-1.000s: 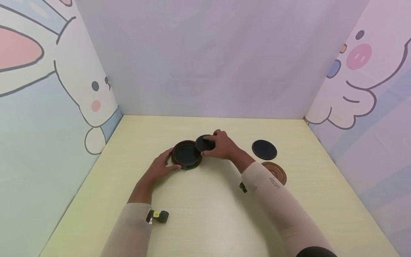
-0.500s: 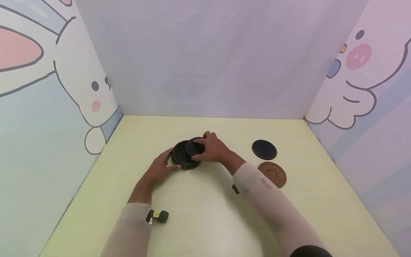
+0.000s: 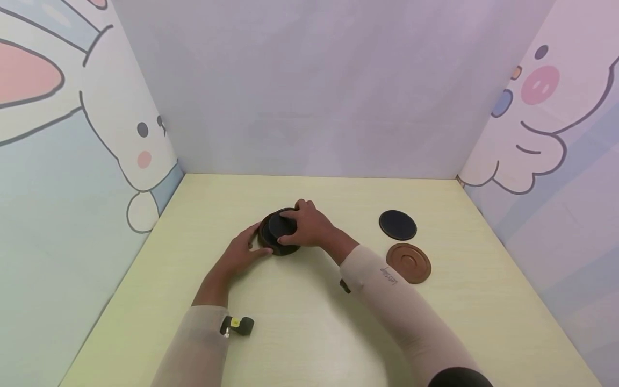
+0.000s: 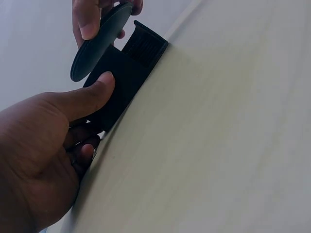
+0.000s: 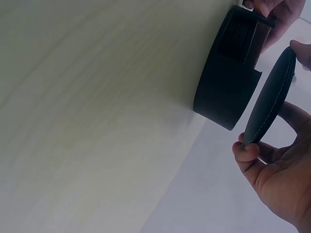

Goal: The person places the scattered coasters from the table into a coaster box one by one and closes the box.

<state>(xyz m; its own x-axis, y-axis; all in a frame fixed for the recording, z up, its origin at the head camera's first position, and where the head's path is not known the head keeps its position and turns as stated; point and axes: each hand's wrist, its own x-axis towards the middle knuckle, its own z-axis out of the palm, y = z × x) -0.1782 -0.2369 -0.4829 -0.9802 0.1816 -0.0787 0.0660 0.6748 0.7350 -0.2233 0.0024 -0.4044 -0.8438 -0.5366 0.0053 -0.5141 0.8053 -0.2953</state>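
A round black coaster holder (image 3: pixel 286 251) stands on the table, with a cutout in its wall seen in both wrist views. My left hand (image 3: pixel 242 251) grips it from the left; in the left wrist view the thumb presses its dark wall (image 4: pixel 119 90) and the fingers reach round behind. Pinched by its edge in my right hand (image 3: pixel 311 226) is a black coaster (image 3: pixel 279 227) with pale edge stitching. In the right wrist view this coaster (image 5: pixel 269 99) tilts above the open top of the holder (image 5: pixel 226 87), a gap between them.
Right of the hands lie another black coaster (image 3: pixel 398 225) and, nearer me, a brown round disc (image 3: pixel 409 263) with a ringed middle. A pale wood table (image 3: pixel 300 322) meets a plain back wall (image 3: pixel 319 97) and cartoon-printed side walls.
My right hand has carried the coaster leftward, from the holder's right edge to over its top. The brown disc, partly covered by the sleeve before, shows whole. My left hand stays put.
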